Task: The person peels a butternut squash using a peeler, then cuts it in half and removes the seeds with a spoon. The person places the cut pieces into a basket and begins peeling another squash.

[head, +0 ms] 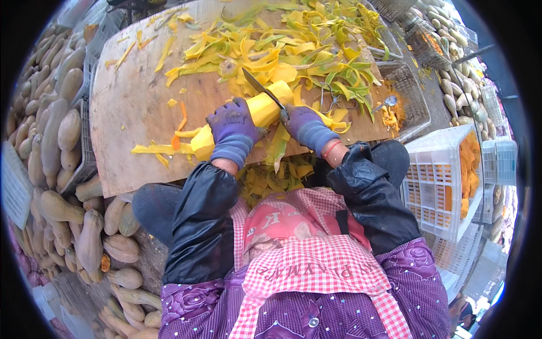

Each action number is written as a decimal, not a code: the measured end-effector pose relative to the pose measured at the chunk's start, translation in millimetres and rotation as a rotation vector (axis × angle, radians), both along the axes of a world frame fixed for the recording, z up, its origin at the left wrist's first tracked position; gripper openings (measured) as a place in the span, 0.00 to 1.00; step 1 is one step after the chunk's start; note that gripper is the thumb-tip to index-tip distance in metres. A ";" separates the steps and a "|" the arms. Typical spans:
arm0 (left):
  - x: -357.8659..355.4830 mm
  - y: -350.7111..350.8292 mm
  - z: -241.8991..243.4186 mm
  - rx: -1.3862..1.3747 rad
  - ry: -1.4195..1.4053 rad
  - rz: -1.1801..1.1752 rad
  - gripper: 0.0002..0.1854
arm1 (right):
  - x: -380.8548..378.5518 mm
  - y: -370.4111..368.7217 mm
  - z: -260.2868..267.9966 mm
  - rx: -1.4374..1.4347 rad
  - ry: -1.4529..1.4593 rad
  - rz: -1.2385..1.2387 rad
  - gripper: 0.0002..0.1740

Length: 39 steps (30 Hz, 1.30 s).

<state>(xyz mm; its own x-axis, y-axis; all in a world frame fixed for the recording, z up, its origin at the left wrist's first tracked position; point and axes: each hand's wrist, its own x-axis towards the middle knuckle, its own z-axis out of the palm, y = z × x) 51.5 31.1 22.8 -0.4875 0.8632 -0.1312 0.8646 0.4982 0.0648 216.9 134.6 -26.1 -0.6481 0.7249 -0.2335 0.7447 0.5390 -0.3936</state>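
A peeled yellow butternut-type squash (264,104) lies aslant over the near part of a wooden board (127,97). My left hand (233,120), in a purple coated glove, grips the squash around its middle. In my gloved right hand (305,123) is the handle of a knife (263,88). Its dark blade crosses the upper end of the squash, pointing up and to the left; whether the edge has cut into the flesh I cannot tell. Yellow and green peel strips (275,51) heap beyond the squash. Beside my right hand lies a metal-framed peeler (332,99).
A metal spoon (390,101) rests by orange pulp at the board's right edge. A white plastic crate (432,173) of orange squash pieces stands to the right. Unpeeled squashes (51,131) fill crates and ground on the left. More peel (275,180) lies below the board's near edge.
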 end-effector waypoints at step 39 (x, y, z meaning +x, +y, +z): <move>-38.9 -92.0 -19.4 0.148 -0.208 0.272 0.64 | 43.6 -0.3 59.4 0.393 0.127 -0.265 0.28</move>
<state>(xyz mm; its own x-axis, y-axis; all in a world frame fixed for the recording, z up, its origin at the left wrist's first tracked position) 12.6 -61.0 3.4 -0.6779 0.7228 -0.1347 0.6627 0.6800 0.3136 260.5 134.3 33.3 -0.4350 0.8862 0.1597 0.8358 0.4633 -0.2947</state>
